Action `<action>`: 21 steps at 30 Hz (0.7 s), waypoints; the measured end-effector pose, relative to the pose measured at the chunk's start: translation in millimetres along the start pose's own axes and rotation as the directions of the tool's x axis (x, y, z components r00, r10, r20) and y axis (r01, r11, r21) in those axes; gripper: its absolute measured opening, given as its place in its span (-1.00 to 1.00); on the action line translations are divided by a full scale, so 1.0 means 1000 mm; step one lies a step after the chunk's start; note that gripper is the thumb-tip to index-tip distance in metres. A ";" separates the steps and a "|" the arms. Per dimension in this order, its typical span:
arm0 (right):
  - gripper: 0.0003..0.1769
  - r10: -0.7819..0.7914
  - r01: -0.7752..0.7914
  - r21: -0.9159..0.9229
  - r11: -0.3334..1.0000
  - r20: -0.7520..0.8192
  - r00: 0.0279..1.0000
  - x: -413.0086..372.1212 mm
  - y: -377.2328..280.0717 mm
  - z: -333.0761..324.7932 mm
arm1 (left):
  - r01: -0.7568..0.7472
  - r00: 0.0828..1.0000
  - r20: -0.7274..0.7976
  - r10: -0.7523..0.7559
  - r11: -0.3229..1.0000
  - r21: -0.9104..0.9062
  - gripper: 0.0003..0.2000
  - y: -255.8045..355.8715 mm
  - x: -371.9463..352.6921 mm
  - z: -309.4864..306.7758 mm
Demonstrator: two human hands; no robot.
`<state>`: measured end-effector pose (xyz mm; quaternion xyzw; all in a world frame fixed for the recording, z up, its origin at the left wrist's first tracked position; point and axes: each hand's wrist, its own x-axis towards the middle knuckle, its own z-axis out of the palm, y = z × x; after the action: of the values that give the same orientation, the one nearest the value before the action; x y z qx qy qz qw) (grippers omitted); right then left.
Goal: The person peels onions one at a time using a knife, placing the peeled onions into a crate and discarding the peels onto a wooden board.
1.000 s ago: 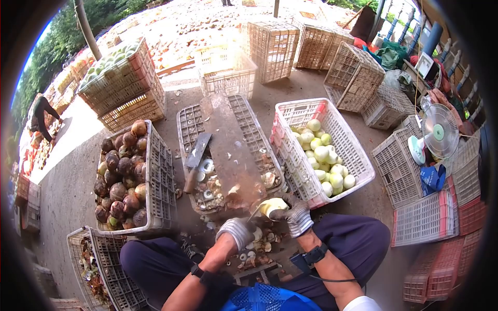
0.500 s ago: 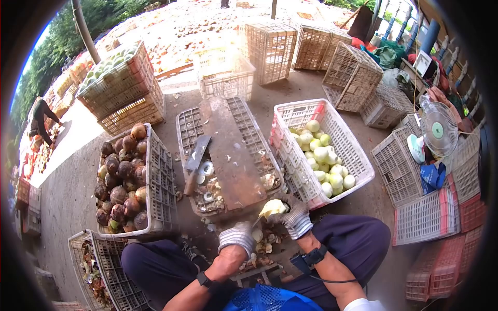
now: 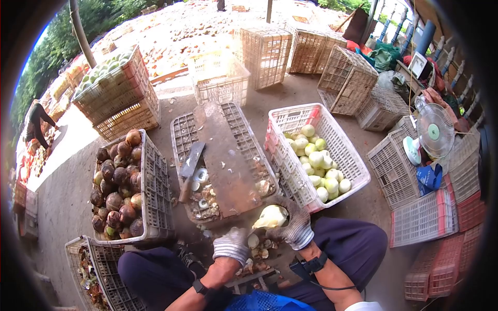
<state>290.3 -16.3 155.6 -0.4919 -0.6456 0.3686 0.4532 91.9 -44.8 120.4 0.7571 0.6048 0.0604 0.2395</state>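
My right hand (image 3: pixel 294 224), in a grey-and-white striped glove with a dark palm, grips a pale, cream-white round fruit (image 3: pixel 271 216) that looks partly peeled. To its left, my left hand (image 3: pixel 232 244) wears a similar glove and is closed; what it holds, if anything, is hidden. Both hands are above my lap, near the front end of a worn wooden board (image 3: pixel 228 160) laid over a crate (image 3: pixel 181 129). Beside the board lies a cleaver (image 3: pixel 192 160) with a wooden handle. Peelings (image 3: pixel 259 251) are scattered below the hands.
A crate (image 3: pixel 158 181) of brown round fruits (image 3: pixel 115 184) stands left. On the right, another crate (image 3: pixel 358 171) holds pale peeled fruits (image 3: pixel 321 166). Stacked crates (image 3: pixel 425 217) and a fan (image 3: pixel 436 129) are farther right. A person (image 3: pixel 39 124) bends at far left.
My left hand has moved slightly down and left, away from the fruit. In my right hand, the fruit has turned and shows more of its pale surface. The view has shifted slightly.
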 end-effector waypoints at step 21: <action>-0.26 0.239 -0.249 0.208 0.946 0.072 0.968 -0.002 -0.008 -0.012 | 0.337 0.881 0.473 0.035 0.656 -0.675 -0.76 -0.014 0.006 -0.031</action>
<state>299.6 -19.5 166.1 -0.5076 -0.5461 0.5007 0.4398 69.0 -27.6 140.1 0.5317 0.5183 0.1047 0.6616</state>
